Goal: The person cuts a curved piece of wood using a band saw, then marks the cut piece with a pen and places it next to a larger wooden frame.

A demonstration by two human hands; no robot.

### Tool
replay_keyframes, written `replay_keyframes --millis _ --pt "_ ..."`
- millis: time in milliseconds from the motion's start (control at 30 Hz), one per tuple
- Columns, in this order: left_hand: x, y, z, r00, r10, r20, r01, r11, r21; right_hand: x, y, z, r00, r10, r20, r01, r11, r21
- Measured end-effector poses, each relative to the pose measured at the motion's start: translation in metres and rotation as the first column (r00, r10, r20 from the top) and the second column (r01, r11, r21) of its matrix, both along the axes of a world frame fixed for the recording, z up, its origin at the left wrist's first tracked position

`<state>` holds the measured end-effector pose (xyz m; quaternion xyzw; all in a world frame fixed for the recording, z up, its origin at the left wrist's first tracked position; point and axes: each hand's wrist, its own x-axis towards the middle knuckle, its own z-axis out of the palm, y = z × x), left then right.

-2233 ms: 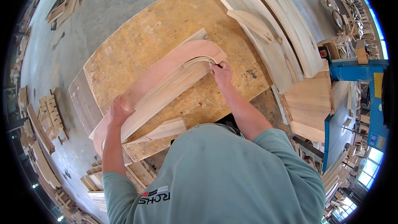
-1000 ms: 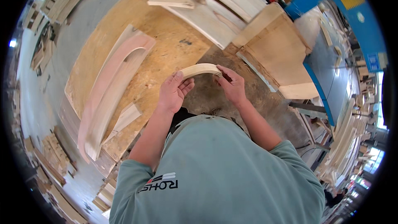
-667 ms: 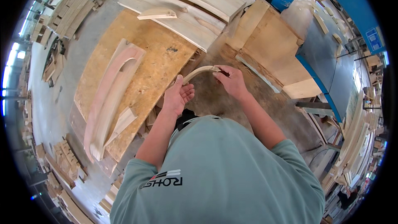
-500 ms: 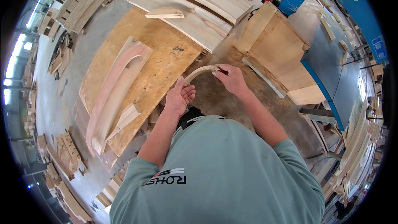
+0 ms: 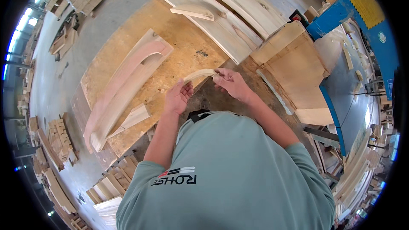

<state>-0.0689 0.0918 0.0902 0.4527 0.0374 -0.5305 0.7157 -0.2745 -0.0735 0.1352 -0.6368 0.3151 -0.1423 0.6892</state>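
Observation:
A short, curved strip of pale wood (image 5: 199,73) is held up between my two hands, arched with its ends lower than its middle. My left hand (image 5: 177,98) grips the strip's left end between thumb and fingers. At the other end, my right hand (image 5: 233,85) pinches the wood with its fingertips. Behind the strip lies the near right edge of a plywood tabletop (image 5: 187,42). On that top rest a long curved pinkish template (image 5: 111,86), a pale board (image 5: 128,93) under it, and a small wedge-shaped offcut (image 5: 135,117).
Long wide boards (image 5: 221,21) lie across the table's far side, carrying a curved offcut (image 5: 194,11). A wooden box (image 5: 294,57) stands on the right, beside a blue-framed machine (image 5: 362,10) with a grey table (image 5: 341,89). Stacked timber (image 5: 113,183) stands at lower left.
Both hands, still on the curved strip, have come left so that it now overlaps the plywood tabletop's edge. The whole view has shifted, with the table and machine appearing farther right.

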Motion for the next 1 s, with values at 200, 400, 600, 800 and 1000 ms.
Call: replay_keyframes --millis 200,400,600,800,1000 --pt "0.019 -0.042 0.022 0.962 -0.254 0.098 0.269 0.943 -0.194 -0.010 -0.004 0.014 0.952 -0.280 0.126 0.270 0.958 0.092" --pt "0.015 -0.105 0.030 0.854 -0.510 0.103 0.519 0.823 -0.232 -0.049 0.015 0.024 0.902 -0.383 0.198 0.405 0.910 -0.087" --pt "-0.065 -0.170 0.043 0.766 -0.643 -0.005 0.619 0.739 -0.266 -0.104 0.021 0.043 0.843 -0.521 0.137 0.536 0.789 -0.299" --pt "-0.196 -0.203 0.050 0.597 -0.799 -0.064 0.772 0.595 -0.225 -0.203 0.024 0.059 0.717 -0.688 0.115 0.632 0.571 -0.524" --pt "-0.337 -0.204 0.050 0.349 -0.936 -0.049 0.915 0.352 -0.198 -0.322 0.044 0.055 0.596 -0.789 0.148 0.707 0.429 -0.562"
